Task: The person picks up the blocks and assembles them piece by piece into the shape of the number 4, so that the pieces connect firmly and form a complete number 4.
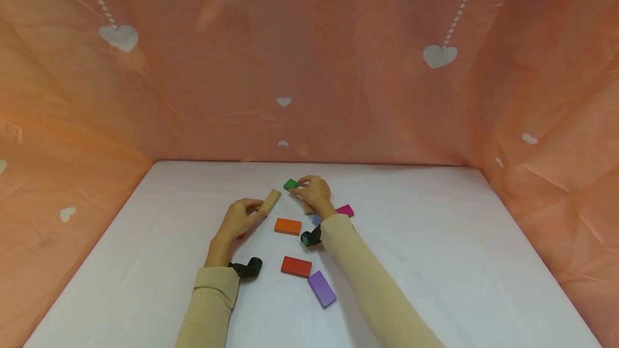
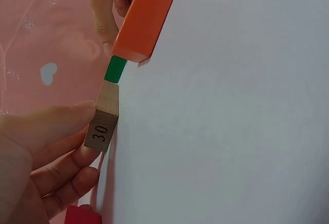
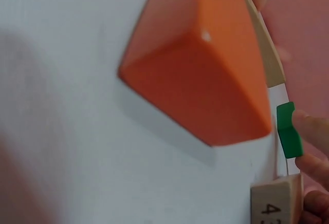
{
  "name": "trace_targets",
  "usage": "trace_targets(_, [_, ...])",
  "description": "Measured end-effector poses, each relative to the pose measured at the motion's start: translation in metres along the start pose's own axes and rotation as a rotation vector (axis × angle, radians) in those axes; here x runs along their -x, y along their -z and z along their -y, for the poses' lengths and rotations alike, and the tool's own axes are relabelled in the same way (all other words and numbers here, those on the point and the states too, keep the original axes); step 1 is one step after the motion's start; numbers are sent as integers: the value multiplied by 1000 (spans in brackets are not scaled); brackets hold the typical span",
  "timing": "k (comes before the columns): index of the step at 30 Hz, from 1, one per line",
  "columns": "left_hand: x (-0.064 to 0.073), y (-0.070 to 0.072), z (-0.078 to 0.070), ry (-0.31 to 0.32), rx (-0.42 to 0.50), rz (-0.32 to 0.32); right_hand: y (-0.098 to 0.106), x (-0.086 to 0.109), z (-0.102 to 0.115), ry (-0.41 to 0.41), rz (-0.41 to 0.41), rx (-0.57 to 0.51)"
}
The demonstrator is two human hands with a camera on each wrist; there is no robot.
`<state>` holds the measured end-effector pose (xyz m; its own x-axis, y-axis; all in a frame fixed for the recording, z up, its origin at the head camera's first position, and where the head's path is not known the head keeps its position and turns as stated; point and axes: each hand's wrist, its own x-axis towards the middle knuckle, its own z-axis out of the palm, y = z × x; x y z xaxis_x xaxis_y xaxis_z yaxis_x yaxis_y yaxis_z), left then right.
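My left hand [image 1: 240, 218] pinches a plain wooden block [image 1: 272, 199] between thumb and fingers. In the left wrist view that wooden block [image 2: 101, 130] shows the number 30 on its end. Farther back, my right hand [image 1: 315, 192] holds a green block [image 1: 290, 184] by its right side, between thumb and fingers. The green block [image 3: 289, 131] also shows at the right edge of the right wrist view. An orange block [image 1: 288, 226] lies on the table between the two hands, nearer the person.
A red block [image 1: 296, 266] and a purple block [image 1: 321, 289] lie in front. Near the right wrist are a magenta block [image 1: 345, 210], a partly hidden blue piece [image 1: 316, 219] and another wooden block [image 1: 309, 209]. Orange sheeting [image 1: 309, 122] surrounds the white table [image 1: 435, 262].
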<state>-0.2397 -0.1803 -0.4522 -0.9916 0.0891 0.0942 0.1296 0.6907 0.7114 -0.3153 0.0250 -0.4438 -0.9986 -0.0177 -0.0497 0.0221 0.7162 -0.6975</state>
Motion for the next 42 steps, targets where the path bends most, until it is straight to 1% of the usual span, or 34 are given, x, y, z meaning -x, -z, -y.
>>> trace_targets(4, [1, 0, -3, 16, 5, 18, -1, 1, 1, -28, 10, -7])
trace_targets(9, [1, -1, -4, 38, 11, 29, -2, 2, 4, -34, 3, 6])
trace_targets(13, [1, -1, -6, 32, 15, 38, -2, 1, 4, -36, -4, 22])
trace_targets(16, [1, -1, -6, 19, 1, 39, -2, 1, 4, -33, -7, 21])
trace_targets(27, [0, -4, -6, 25, -6, 55, -5, 5, 5, -47, -14, 2])
trace_targets(33, [0, -5, -9, 15, -16, 59, -5, 6, 6, -57, -19, 19])
trace_targets(37, [-1, -6, -11, 25, -22, 55, -5, 6, 6, -43, -12, 7])
trace_targets(42, [-2, -6, -12, 21, -22, 55, -3, 7, 6, -23, -2, 19])
